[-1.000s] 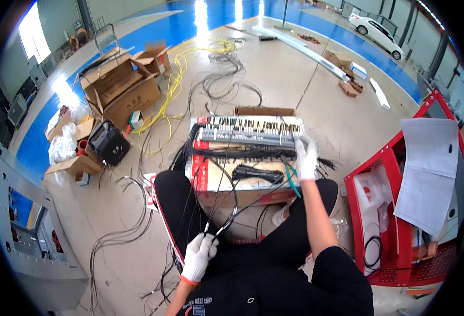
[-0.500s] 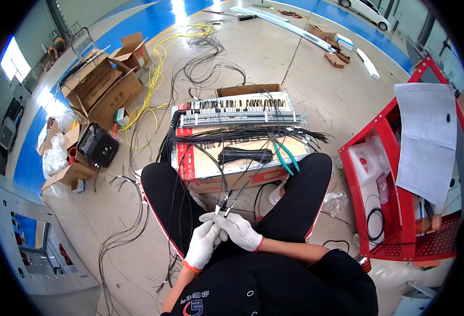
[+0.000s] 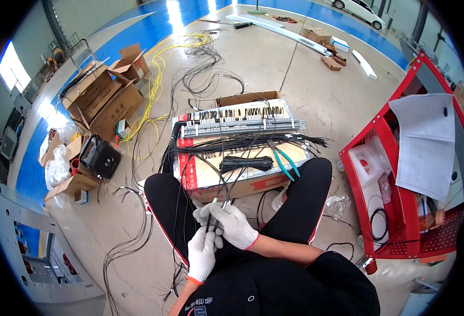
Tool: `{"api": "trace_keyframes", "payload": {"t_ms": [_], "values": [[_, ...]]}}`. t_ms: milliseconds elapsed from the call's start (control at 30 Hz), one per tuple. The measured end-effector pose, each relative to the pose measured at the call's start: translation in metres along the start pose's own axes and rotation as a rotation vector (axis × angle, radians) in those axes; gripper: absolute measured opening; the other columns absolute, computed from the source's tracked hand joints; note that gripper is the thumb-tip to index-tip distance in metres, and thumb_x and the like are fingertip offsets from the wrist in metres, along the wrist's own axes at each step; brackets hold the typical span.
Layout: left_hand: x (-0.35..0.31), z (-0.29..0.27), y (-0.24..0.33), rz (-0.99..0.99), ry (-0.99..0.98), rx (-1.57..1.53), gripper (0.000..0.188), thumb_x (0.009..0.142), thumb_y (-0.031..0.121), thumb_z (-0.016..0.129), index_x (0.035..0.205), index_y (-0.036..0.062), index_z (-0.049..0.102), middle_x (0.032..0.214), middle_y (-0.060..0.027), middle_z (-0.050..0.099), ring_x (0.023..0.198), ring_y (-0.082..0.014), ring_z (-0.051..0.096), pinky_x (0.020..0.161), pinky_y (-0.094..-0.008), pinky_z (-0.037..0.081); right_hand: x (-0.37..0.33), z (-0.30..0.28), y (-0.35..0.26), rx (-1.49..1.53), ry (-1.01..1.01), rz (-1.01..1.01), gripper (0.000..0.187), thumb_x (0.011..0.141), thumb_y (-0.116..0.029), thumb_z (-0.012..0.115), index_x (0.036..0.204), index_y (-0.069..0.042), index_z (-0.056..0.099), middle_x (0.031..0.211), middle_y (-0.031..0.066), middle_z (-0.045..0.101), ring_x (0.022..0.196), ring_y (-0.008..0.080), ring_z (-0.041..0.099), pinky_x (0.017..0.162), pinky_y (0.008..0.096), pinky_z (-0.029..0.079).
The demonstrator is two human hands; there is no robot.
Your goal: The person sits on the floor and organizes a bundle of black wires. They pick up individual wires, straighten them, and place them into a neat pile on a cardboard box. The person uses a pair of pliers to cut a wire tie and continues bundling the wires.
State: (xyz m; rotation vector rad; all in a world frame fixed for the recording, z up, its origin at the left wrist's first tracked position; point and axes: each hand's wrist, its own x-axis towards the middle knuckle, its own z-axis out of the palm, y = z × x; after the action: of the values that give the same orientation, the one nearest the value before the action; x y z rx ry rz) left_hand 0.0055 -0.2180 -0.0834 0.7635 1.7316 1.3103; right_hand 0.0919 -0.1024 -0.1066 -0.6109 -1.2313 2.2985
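- Since a second ago the right hand [image 3: 235, 225] has come off the panel edge and back to the lap; both hands now meet low between the knees, and the view has tipped down a little.
- Left hand [image 3: 202, 254], white glove with an orange cuff, closes from below around the thin black wires [image 3: 214, 217]; the right glove wraps the same wires from above. Hands are touching, both clamped on the bundle.
- Wire ends poke up just past the right fingers, tips look pale, probably stripped or ferruled; too small to be sure.
- Judged reason for the grip: one hand steadies, the other works the ends close to the body.
- The wires are slim, black, several strands, running from the hands up over the cardboard box [image 3: 226, 181] to the terminal-strip panel [image 3: 240, 126] lying on it.
- The box serves as a low bench between the legs, so the panel is within reach.
- Bunch of black cable ties [image 3: 245, 163] and teal-handled cutters [image 3: 283, 160] are parked on the box, just ahead of the hands.
- Red tool trolley [image 3: 400, 210] to the right, paper sheets on top.
- Left: open cartons [image 3: 103, 102], with a small black case [image 3: 99, 157] nearer in.
- Farther out, yellow cable [image 3: 155, 89] looped on the concrete floor.
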Motion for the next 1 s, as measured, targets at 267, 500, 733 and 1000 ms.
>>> {"api": "trace_keyframes", "payload": {"t_ms": [267,500,733,1000], "values": [[0.007,0.018,-0.015,0.200,0.228,0.191,0.017,0.101,0.011,0.051,0.095,0.0000,0.064,0.065,0.0008,0.058,0.051,-0.0061,0.044,0.048,-0.0249,0.036,-0.023,-0.006,0.007,-0.392,0.043,-0.039,0.033,0.104,-0.025,0.048,0.119,-0.001,0.066,0.074,0.0001,0.057,0.067,0.0088,0.052,0.064,0.0264,0.043],[0.012,0.002,-0.009,-0.228,-0.001,-0.442,0.015,0.103,0.018,0.049,0.094,0.0071,0.056,0.065,0.0030,0.051,0.049,-0.0033,0.034,0.045,-0.0208,0.025,-0.019,-0.023,0.022,0.149,0.044,0.050,0.022,0.098,-0.019,0.062,0.110,-0.001,0.067,0.097,0.0035,0.068,0.086,0.0092,0.059,0.077,0.0249,0.047],[0.011,0.001,-0.001,-0.156,-0.009,-0.295,0.008,0.093,0.009,0.059,0.097,0.0083,0.052,0.068,0.0004,0.052,0.051,-0.0038,0.038,0.047,-0.0199,0.028,-0.006,-0.038,0.035,0.449,-0.039,-0.040,0.021,0.098,-0.020,0.063,0.112,-0.005,0.066,0.101,0.0013,0.063,0.090,0.0091,0.056,0.080,0.0233,0.045],[0.011,0.006,-0.015,-0.027,0.159,-0.107,0.013,0.089,0.000,0.062,0.089,0.0052,0.050,0.070,0.0010,0.051,0.057,-0.0058,0.047,0.053,-0.0216,0.037,-0.022,-0.018,0.009,0.011,0.158,0.033,0.022,0.100,-0.018,0.056,0.110,-0.001,0.065,0.094,0.0015,0.061,0.084,0.0082,0.057,0.078,0.0240,0.048]]}}
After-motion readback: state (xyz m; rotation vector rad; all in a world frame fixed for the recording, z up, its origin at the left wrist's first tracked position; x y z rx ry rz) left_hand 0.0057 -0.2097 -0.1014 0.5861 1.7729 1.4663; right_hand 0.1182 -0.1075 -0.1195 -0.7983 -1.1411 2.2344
